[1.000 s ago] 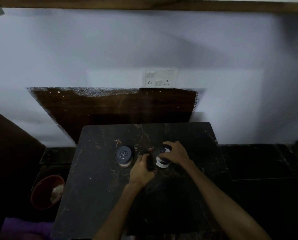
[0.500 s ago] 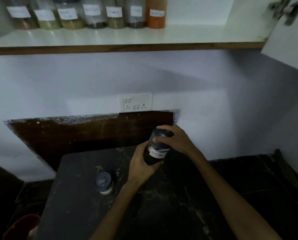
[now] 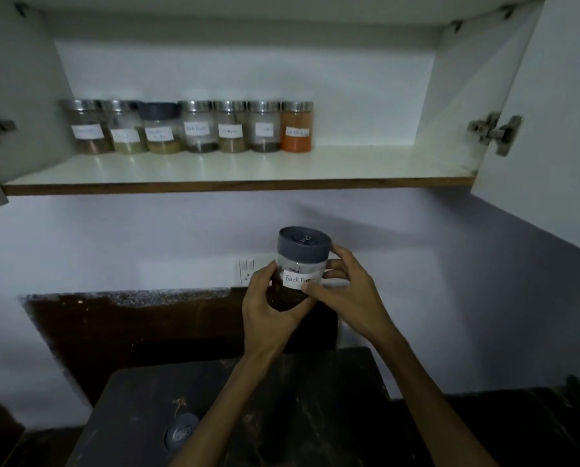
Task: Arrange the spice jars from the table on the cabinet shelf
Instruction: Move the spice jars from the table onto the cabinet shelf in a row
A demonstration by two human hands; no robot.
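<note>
Grey-lidded jar: black pepper jar (image 3: 298,268) held upright, lid up, label facing camera, below the cabinet shelf (image 3: 238,185)
Left hand (image 3: 269,315): wrapped round the base
Right hand (image 3: 346,292): gripped on the side

Shelf jar labels (image 3: 197,128) at 11 o'clock too blurred to read. Held jar (image 3: 298,264) label partly covered by right hand (image 3: 349,298). Bench jar (image 3: 179,433) at 7 o'clock half-hidden by left forearm.
</note>
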